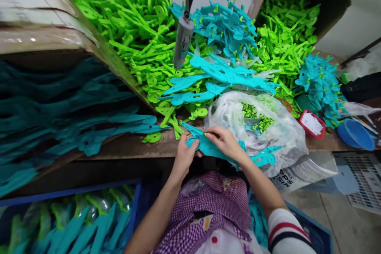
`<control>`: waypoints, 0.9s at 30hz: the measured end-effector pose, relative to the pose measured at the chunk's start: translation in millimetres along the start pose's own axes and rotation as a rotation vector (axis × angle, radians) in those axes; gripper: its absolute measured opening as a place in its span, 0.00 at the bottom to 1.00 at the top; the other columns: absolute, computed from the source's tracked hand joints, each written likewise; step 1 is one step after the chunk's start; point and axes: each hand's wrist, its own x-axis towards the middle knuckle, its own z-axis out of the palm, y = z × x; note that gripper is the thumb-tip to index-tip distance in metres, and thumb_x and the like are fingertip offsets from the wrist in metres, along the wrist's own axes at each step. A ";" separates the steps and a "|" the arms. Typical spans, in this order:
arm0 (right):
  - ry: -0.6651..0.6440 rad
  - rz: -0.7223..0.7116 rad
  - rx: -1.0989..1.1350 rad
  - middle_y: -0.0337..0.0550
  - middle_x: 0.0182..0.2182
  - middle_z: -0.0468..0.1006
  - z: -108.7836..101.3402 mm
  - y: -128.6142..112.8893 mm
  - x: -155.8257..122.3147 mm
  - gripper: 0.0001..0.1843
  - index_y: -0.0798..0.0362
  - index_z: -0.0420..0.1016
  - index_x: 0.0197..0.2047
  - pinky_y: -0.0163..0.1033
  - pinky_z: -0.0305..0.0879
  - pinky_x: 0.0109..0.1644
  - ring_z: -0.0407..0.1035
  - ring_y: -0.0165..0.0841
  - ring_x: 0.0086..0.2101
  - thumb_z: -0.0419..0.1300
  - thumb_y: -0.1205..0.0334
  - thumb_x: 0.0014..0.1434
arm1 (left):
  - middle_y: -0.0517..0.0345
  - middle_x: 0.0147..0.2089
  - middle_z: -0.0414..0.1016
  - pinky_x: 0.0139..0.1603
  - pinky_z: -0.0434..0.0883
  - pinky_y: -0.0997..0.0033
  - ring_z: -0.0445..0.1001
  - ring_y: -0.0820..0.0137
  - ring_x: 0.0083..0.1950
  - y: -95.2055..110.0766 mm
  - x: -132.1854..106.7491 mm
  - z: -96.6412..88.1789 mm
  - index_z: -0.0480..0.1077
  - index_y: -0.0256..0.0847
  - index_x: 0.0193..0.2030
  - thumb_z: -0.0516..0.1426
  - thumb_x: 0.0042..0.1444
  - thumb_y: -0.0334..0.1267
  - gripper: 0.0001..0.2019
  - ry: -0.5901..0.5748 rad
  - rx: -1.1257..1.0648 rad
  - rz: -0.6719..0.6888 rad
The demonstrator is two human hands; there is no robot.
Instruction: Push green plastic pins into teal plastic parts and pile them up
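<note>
Both my hands are on a flat turquoise plastic part (212, 147) at the bench's front edge. My left hand (187, 151) grips its left end, thumb on top. My right hand (223, 141) pinches near its upper edge; whether a small piece sits between those fingertips I cannot make out. Just right of my hands lies an open clear plastic bag (285, 147) with small green pieces (262, 123) inside. A second turquoise part (266, 155) rests against the bag. Beyond my hands, long turquoise parts (226, 73) lie stacked on bright green disc-ended parts (131, 27).
A grey electric screwdriver (183, 39) hangs above the bench. Cardboard boxes hold turquoise parts (74, 115) at left and green parts (285, 16) at back right. A red tray (312, 123) of white pieces and a blue bowl (355, 134) stand right. A blue crate (137, 198) sits below left.
</note>
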 end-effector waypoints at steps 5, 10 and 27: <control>0.057 -0.018 0.013 0.43 0.40 0.78 -0.9 3.0 3.0 0.13 0.50 0.78 0.50 0.35 0.67 0.44 0.72 0.31 0.40 0.55 0.58 0.68 | 0.63 0.33 0.72 0.19 0.70 0.76 0.70 0.75 0.22 3.8 -4.6 0.5 0.63 0.41 0.50 0.61 0.55 0.41 0.18 -0.010 0.009 0.026; 0.092 -0.058 -0.011 0.44 0.43 0.78 5.9 0.2 2.6 0.13 0.51 0.75 0.52 0.38 0.69 0.47 0.72 0.31 0.40 0.57 0.61 0.67 | 0.64 0.32 0.72 0.19 0.71 0.76 0.70 0.75 0.21 1.3 -6.0 0.5 0.63 0.42 0.50 0.60 0.56 0.40 0.17 -0.019 0.011 0.030; 0.030 -0.318 -0.252 0.49 0.50 0.76 26.8 24.9 -8.5 0.15 0.51 0.74 0.55 0.40 0.71 0.54 0.72 0.33 0.49 0.52 0.66 0.69 | 0.61 0.38 0.71 0.22 0.73 0.77 0.73 0.74 0.26 -12.2 -13.2 7.1 0.63 0.44 0.51 0.59 0.57 0.41 0.16 0.020 0.131 0.030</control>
